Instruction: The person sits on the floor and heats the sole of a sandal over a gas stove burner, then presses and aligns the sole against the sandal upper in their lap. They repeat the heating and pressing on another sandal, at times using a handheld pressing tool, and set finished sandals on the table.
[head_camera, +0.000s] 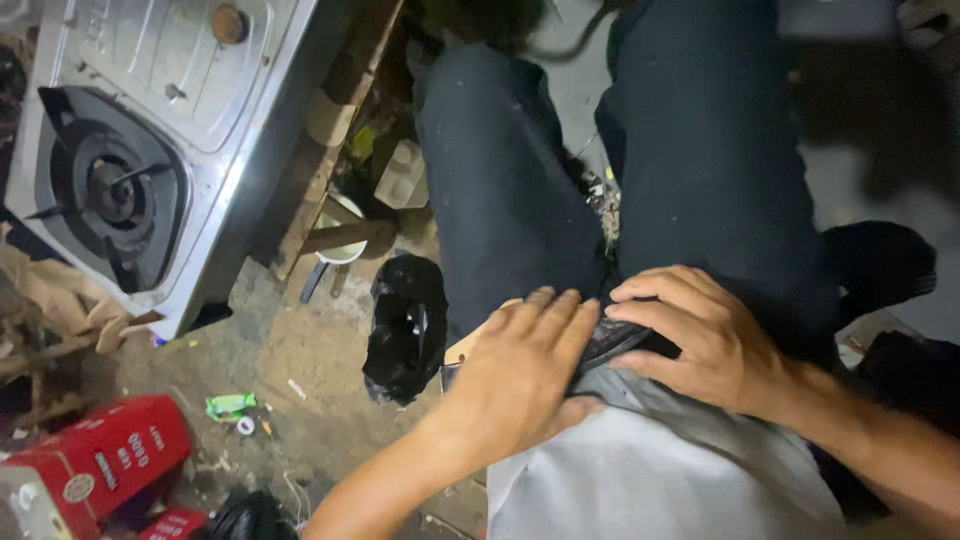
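Dark flat object (622, 340), partly hidden, at the person's waist where grey shirt (650, 470) meets black trousers (500, 200); its kind cannot be told, perhaps a pouch or a wallet; only a dark edge shows between the two hands. Left hand (520, 375): laid flat over the object's near end, fingers extended and close together, pressing rather than gripping. Right hand (700, 335): fingers curled, tips pinching the object's upper edge, thumb beneath; holding it. Progress, as judged: the object is grasped but neither drawn out nor tucked away; it sits half covered at the waistband, so the handling seems at a middle stage, with the rest not yet done. Surroundings: person seated or crouched, knees apart over a dirt floor (300, 360); black plastic bag (405, 325) just beside the left thigh; steel gas stove (150, 130) on a wooden stand at upper left, well apart; red carton (105, 460) at lower left; small green wrapper (230, 403) near it.
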